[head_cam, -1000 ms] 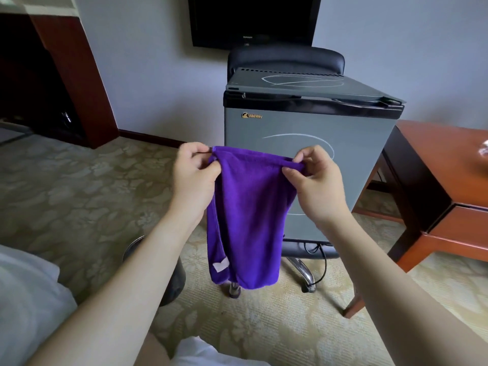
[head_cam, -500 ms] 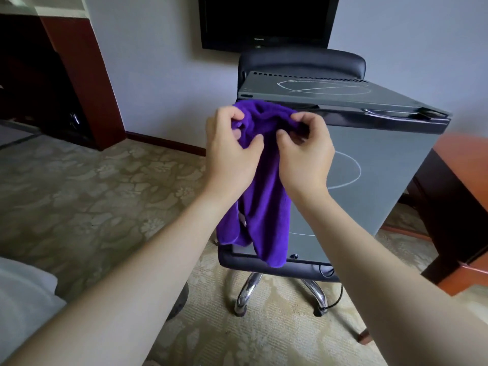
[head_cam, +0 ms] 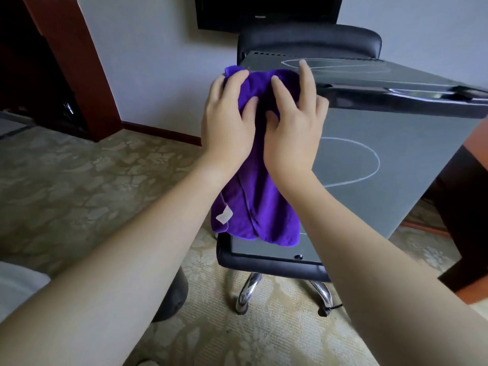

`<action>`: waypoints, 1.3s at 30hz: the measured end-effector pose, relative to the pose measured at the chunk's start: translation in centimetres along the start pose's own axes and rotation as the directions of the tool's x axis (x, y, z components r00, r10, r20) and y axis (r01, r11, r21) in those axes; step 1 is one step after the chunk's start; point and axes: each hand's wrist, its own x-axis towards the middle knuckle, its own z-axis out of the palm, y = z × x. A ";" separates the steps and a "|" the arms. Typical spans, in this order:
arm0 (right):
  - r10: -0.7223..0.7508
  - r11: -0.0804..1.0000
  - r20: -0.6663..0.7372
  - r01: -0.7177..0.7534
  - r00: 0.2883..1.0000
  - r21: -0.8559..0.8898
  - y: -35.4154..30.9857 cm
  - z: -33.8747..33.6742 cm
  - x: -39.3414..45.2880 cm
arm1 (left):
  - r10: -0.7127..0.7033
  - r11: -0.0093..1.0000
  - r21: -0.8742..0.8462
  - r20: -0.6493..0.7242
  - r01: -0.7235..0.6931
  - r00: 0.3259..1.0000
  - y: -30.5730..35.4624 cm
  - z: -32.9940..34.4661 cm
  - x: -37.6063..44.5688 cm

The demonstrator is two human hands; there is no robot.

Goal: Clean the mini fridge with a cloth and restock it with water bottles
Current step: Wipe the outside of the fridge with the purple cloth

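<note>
The grey mini fridge [head_cam: 369, 154] stands shut on a black office chair [head_cam: 264, 262], with white chalk-like ovals on its door and top. A purple cloth [head_cam: 253, 207] is bunched at the fridge's top left front corner and hangs down over the door. My left hand [head_cam: 227, 122] grips the cloth's upper left part with curled fingers. Beside it, my right hand [head_cam: 293, 128] clutches the upper right part, its index finger reaching onto the fridge top. No water bottles are in view.
A dark TV [head_cam: 264, 11] hangs on the wall behind the chair back. A reddish wooden table [head_cam: 454, 207] stands close at the right. A dark round bin [head_cam: 171, 299] sits on the patterned carpet under my left arm. A wooden cabinet [head_cam: 74, 62] stands far left.
My hands have brought the cloth up and forward from mid-air, bunching it together, until it rests against the fridge's top front corner. The view has moved closer to the fridge.
</note>
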 end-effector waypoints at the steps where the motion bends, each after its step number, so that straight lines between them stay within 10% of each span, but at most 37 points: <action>1: -0.028 1.000 -0.019 0.028 0.999 0.001 0.1 0.5 -0.3 | -0.005 0.999 -0.032 -0.033 0.004 0.999 -0.3 0.3 -0.4; 39: -0.217 0.950 -0.175 0.166 0.960 -0.265 7.5 6.0 -11.7 | -0.178 0.984 -0.017 -0.138 0.177 0.974 -6.5 6.0 -11.9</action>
